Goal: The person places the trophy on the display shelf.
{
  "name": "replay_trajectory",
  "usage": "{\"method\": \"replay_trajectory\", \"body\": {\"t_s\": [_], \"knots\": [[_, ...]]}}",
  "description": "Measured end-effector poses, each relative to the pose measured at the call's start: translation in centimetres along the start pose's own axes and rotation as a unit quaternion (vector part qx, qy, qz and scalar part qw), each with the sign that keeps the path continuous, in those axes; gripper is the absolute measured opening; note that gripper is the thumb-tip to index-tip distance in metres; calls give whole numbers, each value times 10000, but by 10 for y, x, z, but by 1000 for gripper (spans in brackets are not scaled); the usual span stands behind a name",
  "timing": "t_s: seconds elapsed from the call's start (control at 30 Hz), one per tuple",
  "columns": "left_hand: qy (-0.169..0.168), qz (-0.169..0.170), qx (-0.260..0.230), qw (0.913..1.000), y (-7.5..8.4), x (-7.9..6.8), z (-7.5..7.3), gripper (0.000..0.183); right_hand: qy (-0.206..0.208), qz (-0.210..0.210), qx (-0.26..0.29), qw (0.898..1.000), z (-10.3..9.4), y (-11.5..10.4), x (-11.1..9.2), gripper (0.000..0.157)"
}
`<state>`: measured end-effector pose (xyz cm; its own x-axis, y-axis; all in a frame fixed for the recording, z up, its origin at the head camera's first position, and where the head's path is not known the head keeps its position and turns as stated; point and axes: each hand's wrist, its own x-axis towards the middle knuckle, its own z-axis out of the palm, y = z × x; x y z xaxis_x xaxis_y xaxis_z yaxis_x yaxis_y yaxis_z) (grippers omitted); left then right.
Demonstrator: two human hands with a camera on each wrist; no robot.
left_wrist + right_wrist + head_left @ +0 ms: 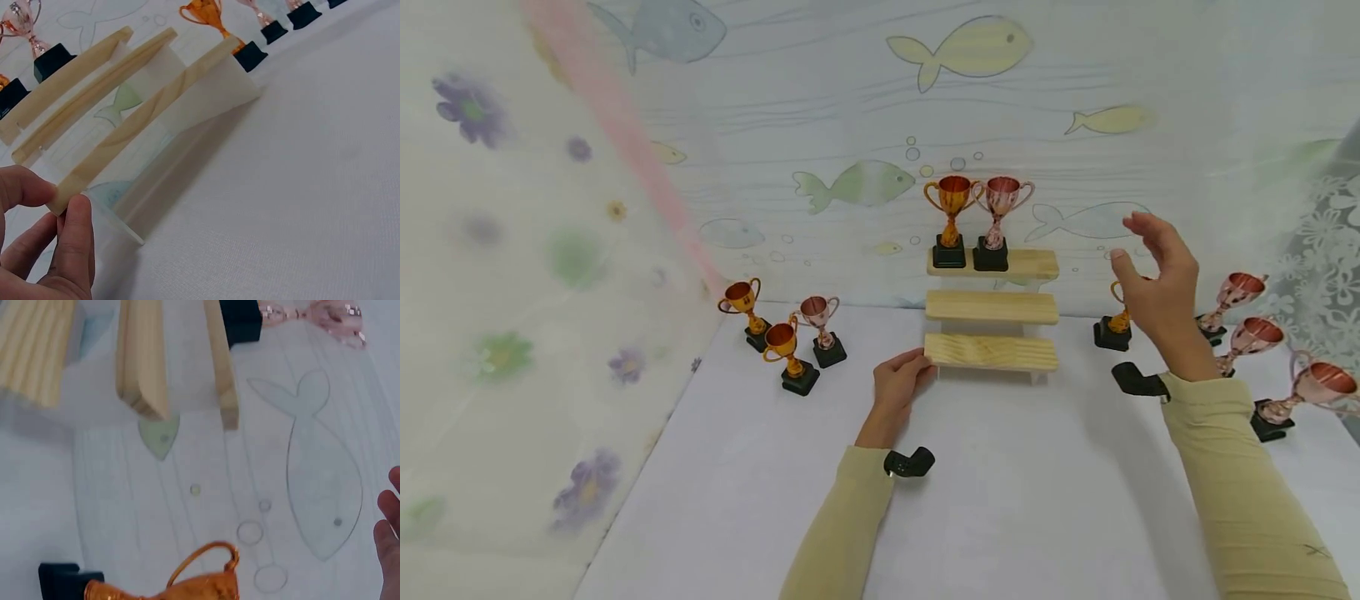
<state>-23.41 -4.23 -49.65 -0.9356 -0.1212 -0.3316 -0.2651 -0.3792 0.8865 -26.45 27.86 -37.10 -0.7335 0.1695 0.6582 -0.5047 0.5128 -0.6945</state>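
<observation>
On the desk (pixel 1000 492) stands a rack (pixel 992 307), the left hand (pixel 898 385) pinching its lowest step (pixel 988 352). The right hand (pixel 1163 287), raised and empty, fingers parted, partly hides a gold cup (pixel 1112 333). Two more cups (pixel 952 198) stand on the top step (pixel 1037 263).

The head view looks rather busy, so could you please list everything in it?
Stepped stand: 1, pale wood, back middle
Stand's gold trophy: 1, gold, top step
Stand's pink trophy: 1, pink, beside it
Left gold trophies: 2, gold, left of stand
Left pink trophy: 1, pink, with them
Right gold trophy: 1, gold, right of stand, partly hidden
Right pink trophies: 3, pink, far right
Table: 1, white, beneath
Fish-print backdrop: 1, pale, behind
Flower-print backdrop: 1, pale, left
Wrist devices: 2, black, one per wrist
Sleeves: 2, pale yellow, forearms
Left hand: 1, bare, pinching the bottom step's left end
Right hand: 1, bare, raised, holding nothing
</observation>
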Motion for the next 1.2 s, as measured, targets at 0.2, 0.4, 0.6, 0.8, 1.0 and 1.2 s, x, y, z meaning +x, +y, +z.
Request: {"method": "replay_trajectory", "body": {"t_s": [0.2, 0.4, 0.6, 0.8, 1.0, 1.2], "knots": [[43, -57, -14, 10000, 2, 1, -1, 30, -69, 910, -721, 9932, -25, 27, -4, 53], [30, -85, -1, 10000, 3, 0, -2, 30, -319, 1489, -1034, 9829, -34, 49, -14, 66], [11, -94, -46, 9999, 0, 1, -2, 31, -571, 1827, -1115, 9752, -39, 64, -22, 73], [-18, -57, -97, 9999, 0, 1, 0, 31, -845, 2296, -1099, 9634, -39, 73, -29, 78], [-54, -4, -147, 9999, -2, 2, -1, 32, -854, 2657, -837, 9566, -35, 79, -38, 77], [-23, -38, -139, 9999, -2, 3, -2, 32, -540, 2905, -326, 9548, -31, 88, -42, 72]]}}
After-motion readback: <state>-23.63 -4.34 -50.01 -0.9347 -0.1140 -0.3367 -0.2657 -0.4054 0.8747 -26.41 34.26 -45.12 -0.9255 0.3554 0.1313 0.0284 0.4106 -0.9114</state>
